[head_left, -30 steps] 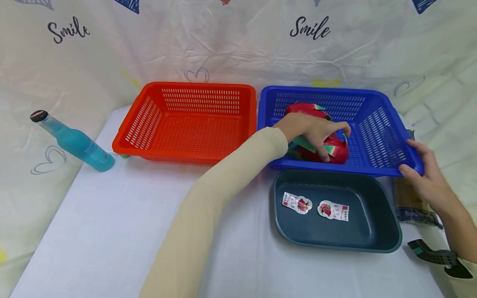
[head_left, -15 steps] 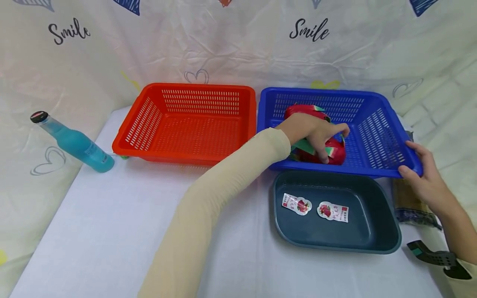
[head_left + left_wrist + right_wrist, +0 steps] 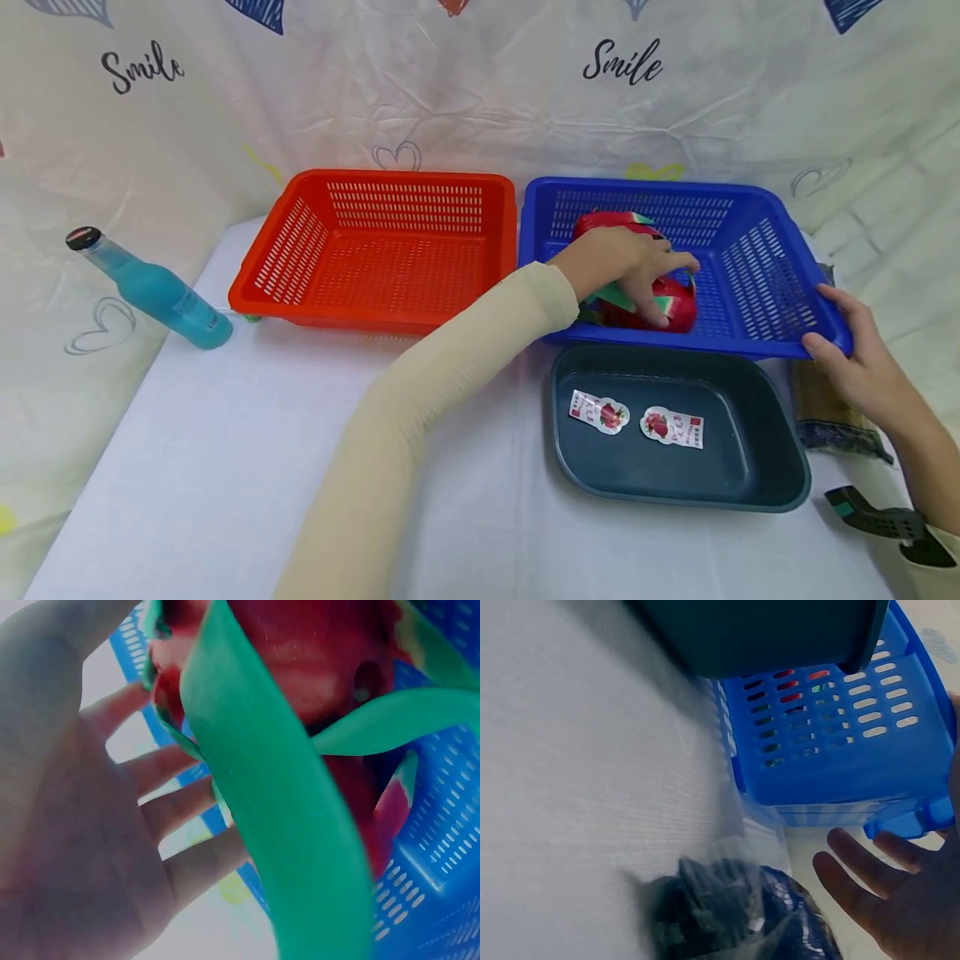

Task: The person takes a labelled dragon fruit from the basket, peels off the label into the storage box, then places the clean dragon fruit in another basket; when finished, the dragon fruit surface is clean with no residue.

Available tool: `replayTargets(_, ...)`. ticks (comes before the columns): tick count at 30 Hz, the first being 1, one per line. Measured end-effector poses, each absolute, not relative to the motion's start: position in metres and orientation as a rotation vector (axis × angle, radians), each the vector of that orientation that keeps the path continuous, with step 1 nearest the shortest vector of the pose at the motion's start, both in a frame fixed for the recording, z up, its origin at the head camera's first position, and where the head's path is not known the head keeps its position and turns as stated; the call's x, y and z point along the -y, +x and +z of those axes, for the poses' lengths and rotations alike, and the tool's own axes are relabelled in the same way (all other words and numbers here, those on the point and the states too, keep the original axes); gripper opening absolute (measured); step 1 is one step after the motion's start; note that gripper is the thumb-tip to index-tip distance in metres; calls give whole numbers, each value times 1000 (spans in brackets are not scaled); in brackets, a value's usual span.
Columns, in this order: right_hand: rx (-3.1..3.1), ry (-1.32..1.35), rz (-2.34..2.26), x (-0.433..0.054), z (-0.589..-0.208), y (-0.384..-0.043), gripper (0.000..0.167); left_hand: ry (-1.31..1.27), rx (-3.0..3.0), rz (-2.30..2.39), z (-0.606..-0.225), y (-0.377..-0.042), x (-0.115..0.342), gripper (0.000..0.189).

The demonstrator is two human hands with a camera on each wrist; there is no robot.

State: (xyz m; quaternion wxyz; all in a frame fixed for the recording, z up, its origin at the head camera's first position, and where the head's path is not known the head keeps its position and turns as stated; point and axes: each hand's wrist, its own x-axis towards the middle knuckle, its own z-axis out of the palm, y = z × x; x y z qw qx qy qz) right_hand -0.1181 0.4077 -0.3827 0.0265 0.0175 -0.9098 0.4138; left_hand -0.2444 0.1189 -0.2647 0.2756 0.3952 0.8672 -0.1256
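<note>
Reaching into the blue basket [image 3: 765, 342], my left hand [image 3: 637, 262] curls its thumb and fingers round a red dragon fruit [image 3: 681, 310] near the front wall. A second dragon fruit [image 3: 611, 220] lies behind it, partly covered by the hand. In the left wrist view, long green leaf tips [image 3: 277, 787] cross the red skin, and the fingers of the left hand [image 3: 82, 825] reach along the fruit's side. My right hand [image 3: 862, 358] grips the basket's front right corner, thumb on the rim. The right wrist view shows the basket's slotted end [image 3: 840, 776].
A red basket [image 3: 360, 317] stands left of the blue one. In front sits a dark green tub [image 3: 720, 483] with two fruit-printed labels [image 3: 672, 427]. At the right lies a clear bag with brown and dark contents [image 3: 832, 408]. A blue bottle [image 3: 172, 304] is at far left.
The left hand and the dragon fruit under it have shifted very slightly left. The right hand keeps its place on the basket corner.
</note>
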Motion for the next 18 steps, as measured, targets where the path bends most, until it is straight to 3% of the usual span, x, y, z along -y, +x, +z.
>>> replayTargets(5, 2858, 64, 1126, -405, -376, -117, 76, 1057, -2456, -262, -266, -235, -102, 94)
replayTargets(18, 2878, 50, 509, -373, -343, -112, 83, 736, -2692, -34, -275, -217, -55, 93)
